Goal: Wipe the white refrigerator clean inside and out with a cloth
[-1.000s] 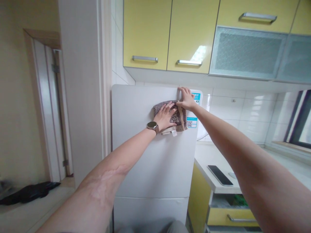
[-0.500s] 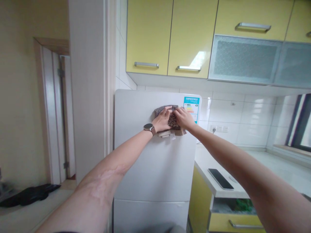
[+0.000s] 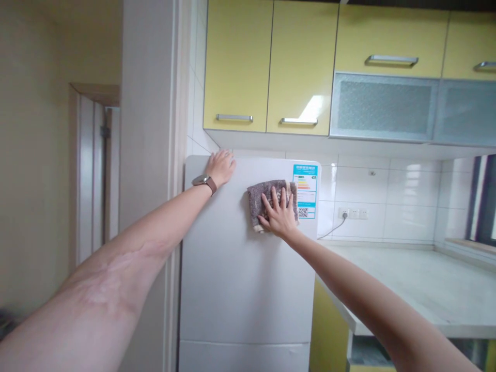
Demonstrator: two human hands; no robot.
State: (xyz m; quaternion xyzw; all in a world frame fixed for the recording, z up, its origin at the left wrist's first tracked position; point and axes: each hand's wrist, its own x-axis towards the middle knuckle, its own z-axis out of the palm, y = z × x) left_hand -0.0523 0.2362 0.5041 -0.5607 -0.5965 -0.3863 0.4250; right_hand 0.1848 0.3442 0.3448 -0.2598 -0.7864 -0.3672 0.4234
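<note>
A white fridge (image 3: pixel 240 279) stands between a wall corner and the counter. My right hand (image 3: pixel 279 213) lies flat with fingers spread on a brown patterned cloth (image 3: pixel 256 201), pressing it against the upper part of the fridge door. My left hand (image 3: pixel 220 166), with a watch on the wrist, rests on the fridge's top left edge, fingers curled over it. A blue energy label (image 3: pixel 306 190) is stuck at the door's top right, just beside the cloth.
Yellow wall cupboards (image 3: pixel 271 67) hang close above the fridge. A pale counter (image 3: pixel 422 284) runs to the right, with a wall socket (image 3: pixel 352 213) and cable behind it. A white wall corner (image 3: pixel 151 155) and a doorway (image 3: pixel 93 170) lie to the left.
My left hand left the cloth and moved up-left to the fridge's top edge. My right hand now holds the cloth alone, flat on the door. The view has tilted upward.
</note>
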